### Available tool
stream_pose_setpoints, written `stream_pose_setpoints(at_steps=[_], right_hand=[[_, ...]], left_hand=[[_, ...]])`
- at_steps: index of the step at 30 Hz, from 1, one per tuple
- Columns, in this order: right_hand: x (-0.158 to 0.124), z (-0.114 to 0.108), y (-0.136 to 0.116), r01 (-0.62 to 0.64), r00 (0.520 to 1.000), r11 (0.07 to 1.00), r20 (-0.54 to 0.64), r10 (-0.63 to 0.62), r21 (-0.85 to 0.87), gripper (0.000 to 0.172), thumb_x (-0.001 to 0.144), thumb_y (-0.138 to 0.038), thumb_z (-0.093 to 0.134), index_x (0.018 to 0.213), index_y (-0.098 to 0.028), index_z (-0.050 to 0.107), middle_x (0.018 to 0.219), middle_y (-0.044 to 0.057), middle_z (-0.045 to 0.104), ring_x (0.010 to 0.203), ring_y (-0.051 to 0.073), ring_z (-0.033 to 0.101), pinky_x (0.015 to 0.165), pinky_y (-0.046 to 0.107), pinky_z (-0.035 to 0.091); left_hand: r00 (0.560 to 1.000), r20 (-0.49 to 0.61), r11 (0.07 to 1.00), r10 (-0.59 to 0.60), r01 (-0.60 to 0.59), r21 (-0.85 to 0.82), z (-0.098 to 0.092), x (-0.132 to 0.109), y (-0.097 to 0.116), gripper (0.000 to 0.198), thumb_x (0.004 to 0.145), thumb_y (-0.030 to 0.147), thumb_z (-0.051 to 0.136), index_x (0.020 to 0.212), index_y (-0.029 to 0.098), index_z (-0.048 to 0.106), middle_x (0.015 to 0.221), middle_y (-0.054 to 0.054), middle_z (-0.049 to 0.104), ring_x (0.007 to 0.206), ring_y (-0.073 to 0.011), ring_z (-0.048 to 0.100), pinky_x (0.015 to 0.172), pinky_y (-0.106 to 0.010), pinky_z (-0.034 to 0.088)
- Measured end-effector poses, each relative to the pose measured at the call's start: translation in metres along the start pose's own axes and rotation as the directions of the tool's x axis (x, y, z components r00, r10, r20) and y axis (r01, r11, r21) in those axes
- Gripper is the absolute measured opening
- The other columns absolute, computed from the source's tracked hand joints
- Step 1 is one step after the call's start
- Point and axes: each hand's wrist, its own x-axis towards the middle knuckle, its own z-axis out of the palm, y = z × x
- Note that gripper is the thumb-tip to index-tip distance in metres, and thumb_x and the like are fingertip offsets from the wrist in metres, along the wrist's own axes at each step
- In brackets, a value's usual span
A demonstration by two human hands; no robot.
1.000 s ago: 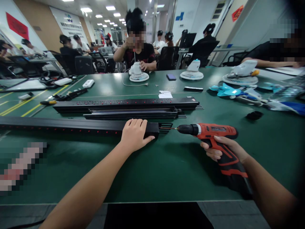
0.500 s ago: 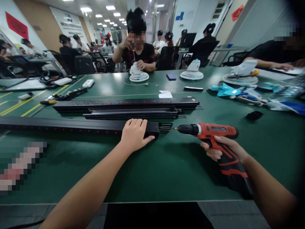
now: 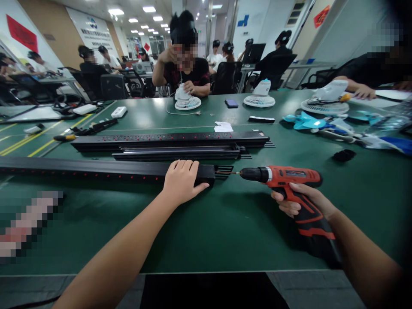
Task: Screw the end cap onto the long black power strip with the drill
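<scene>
A long black bar (image 3: 80, 166) with a row of red dots on its front side lies across the table. Over its right end lies my left hand (image 3: 182, 182), fingers across the top and thumb along the near edge, gripping it. A slotted black end piece (image 3: 224, 169) sticks out of that end. In my right hand (image 3: 302, 201) is an orange and black cordless drill (image 3: 296, 176), held level and pointing left. Its thin bit (image 3: 236, 173) reaches to the slotted piece; exactly where the tip sits is too small to tell.
Behind lie a second dotted black bar (image 3: 170, 139) and an open black channel (image 3: 180, 153). A black crumpled piece (image 3: 343, 155) and blue fan blades (image 3: 304, 121) are at right. Across the green table (image 3: 206, 240), a person holds a screwdriver over a white fan (image 3: 187, 103).
My hands, the bar and the drill stay practically where they were. At the far right, another person's hand has shifted a little to the left.
</scene>
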Motion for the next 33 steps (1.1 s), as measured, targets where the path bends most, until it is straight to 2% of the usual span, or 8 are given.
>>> stream_pose_setpoints(at_steps=[11,27,33], right_hand=[[-0.0009,-0.0004,-0.0003,-0.003,0.998,1.000,-0.066,0.002,-0.021,0.035,0.087,-0.046,0.061,0.087,-0.012,0.068,0.054,-0.001,0.045,0.048,0.012,0.041,0.050,0.024,0.047],[-0.0005,0.0026,-0.0003,0.000,0.999,1.000,-0.053,-0.001,-0.019,0.036,0.087,-0.046,0.063,0.088,-0.011,0.071,0.053,-0.001,0.047,0.047,0.011,0.040,0.050,0.023,0.048],[-0.0009,0.0050,0.0000,0.033,0.995,0.999,-0.093,-0.035,-0.026,0.029,0.086,-0.042,0.064,0.087,-0.014,0.069,0.057,0.000,0.049,0.047,0.011,0.040,0.049,0.023,0.048]], left_hand=[[1.000,0.016,1.000,-0.005,0.005,-0.003,-0.0006,0.0004,0.0007,0.061,0.085,0.064,0.057,0.121,0.015,0.056,0.111,-0.013,0.064,0.103,-0.0306,0.058,0.100,-0.046,0.038],[1.000,0.009,1.000,-0.007,0.008,-0.030,0.0015,-0.0006,0.0001,0.060,0.085,0.063,0.056,0.123,0.016,0.055,0.111,-0.014,0.064,0.105,-0.0312,0.057,0.100,-0.048,0.038],[1.000,0.019,1.000,-0.010,0.010,-0.024,0.0002,0.0004,0.0002,0.060,0.085,0.063,0.056,0.122,0.016,0.055,0.112,-0.014,0.064,0.105,-0.0310,0.057,0.101,-0.046,0.037]])
